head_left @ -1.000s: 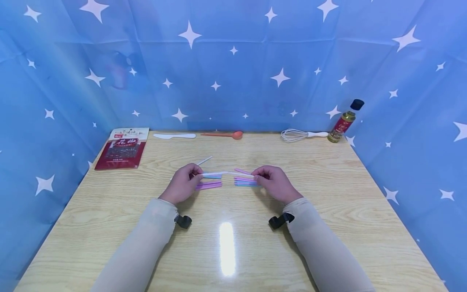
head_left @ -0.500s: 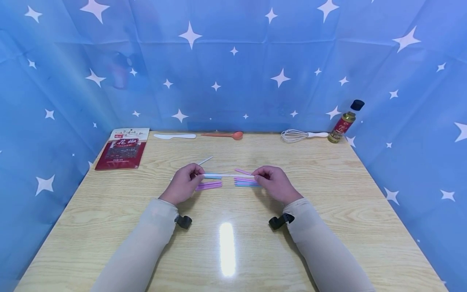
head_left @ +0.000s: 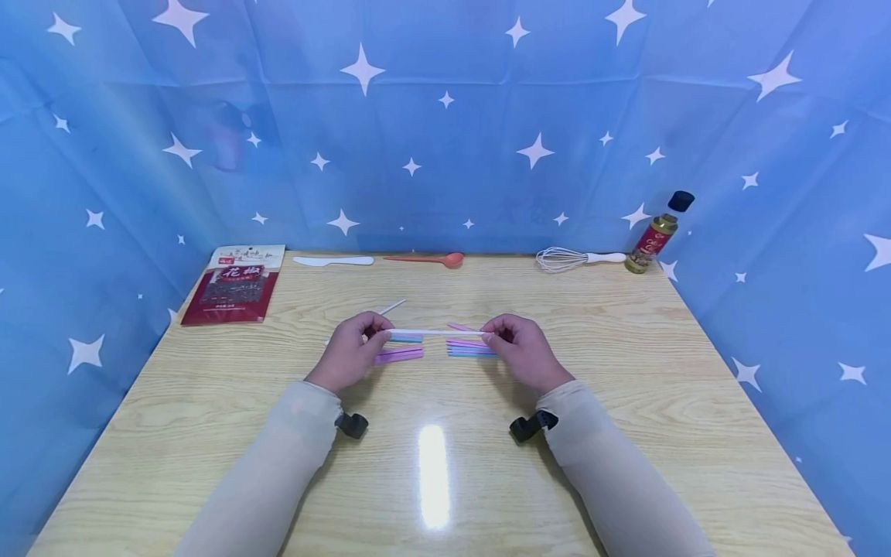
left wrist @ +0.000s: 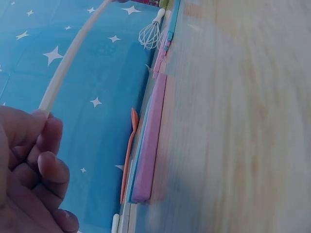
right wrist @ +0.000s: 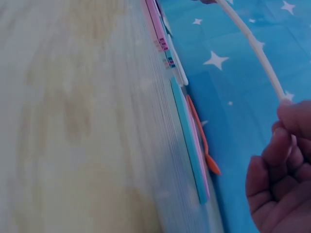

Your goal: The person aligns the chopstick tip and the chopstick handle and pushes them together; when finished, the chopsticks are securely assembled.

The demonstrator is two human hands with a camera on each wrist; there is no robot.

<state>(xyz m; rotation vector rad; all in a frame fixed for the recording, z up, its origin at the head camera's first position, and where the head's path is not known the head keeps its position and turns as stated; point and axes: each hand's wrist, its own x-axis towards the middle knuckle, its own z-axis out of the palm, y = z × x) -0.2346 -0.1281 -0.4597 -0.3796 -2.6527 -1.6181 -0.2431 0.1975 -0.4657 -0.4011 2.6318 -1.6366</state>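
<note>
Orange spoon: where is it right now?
In the head view, the orange spoon lies along the far edge of the table, near the middle, just right of the white knife and left of the whisk.

Blue curtain (head_left: 473,189), printed with white four-pointed stars (head_left: 362,70), hangs behind and along both sides; horizontal and vertical creases noted. Worktop (head_left: 626,340): pale wood grain, bearing one bright, elongated light reflection (head_left: 433,476).

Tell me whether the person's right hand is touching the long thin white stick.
Touching: the right wrist view shows the right hand pinching one end of the long thin white stick.
</note>
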